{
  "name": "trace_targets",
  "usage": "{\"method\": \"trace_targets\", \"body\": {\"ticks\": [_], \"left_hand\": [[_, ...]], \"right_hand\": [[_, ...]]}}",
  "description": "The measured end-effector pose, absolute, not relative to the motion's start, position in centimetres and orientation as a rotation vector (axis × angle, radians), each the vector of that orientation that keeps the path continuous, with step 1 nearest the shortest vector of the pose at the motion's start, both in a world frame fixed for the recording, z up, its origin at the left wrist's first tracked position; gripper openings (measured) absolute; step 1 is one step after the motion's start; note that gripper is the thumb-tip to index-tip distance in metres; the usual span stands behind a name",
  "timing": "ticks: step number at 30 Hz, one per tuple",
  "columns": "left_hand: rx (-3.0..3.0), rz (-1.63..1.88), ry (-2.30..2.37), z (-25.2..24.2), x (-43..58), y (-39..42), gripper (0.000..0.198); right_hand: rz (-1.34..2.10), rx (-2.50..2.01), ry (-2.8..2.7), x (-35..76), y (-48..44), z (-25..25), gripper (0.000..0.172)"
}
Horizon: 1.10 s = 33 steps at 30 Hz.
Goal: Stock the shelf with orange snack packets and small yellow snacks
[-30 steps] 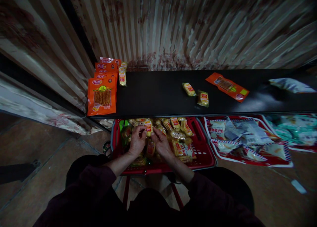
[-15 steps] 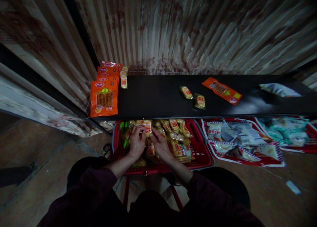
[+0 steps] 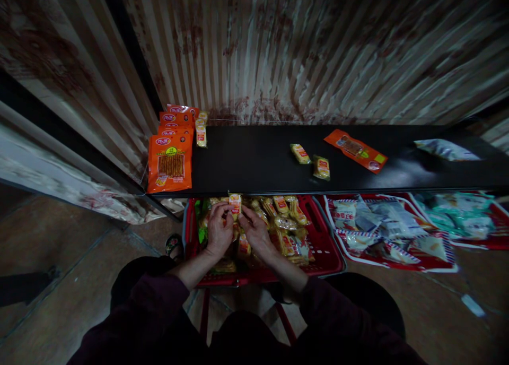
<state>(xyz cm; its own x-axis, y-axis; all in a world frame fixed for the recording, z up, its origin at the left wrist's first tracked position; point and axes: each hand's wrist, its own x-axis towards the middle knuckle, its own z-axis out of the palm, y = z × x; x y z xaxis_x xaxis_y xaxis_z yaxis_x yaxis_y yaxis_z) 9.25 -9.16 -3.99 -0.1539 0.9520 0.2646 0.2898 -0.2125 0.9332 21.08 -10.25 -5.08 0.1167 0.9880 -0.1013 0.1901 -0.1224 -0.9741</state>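
The small packet (image 3: 235,206) was between the left hand (image 3: 220,232) and the right hand (image 3: 256,233), over the far part of the red basket (image 3: 322,237) and by the near edge of the black shelf (image 3: 250,158). Its top end overlapped that edge in view; whether the two touched could not be told. The left hand's fingers were curled in and pinched the packet's left side; those of the right hand appeared to pinch its right edge, lower down, though the exact contact was too dark and small to make out.

It looked likely to be very light, with a soft, slick clear wrapper around something pale yellow, dry and brittle. A hard squeeze on the middle would probably crack the contents, and the film might slide under a loose grip. The long side edges seemed the best hold, pressed gently from both sides; the flat end seal would probably bend if used alone.

The packet's long axis ran away from the person, towards the shelf, with only a slight lean. Its printed face was turned up to the camera, the red and orange label showing, and one short end pointed at the shelf, the other back at the person.
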Motion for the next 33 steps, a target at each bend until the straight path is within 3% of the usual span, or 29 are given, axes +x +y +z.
{"method": "trace_targets", "body": {"ticks": [33], "left_hand": [[1.63, 1.533, 1.542, -2.2, 7.4, -4.5, 0.02]], "right_hand": [[0.83, -1.542, -1.407, 18.1, -4.9, -2.6, 0.037]]}}
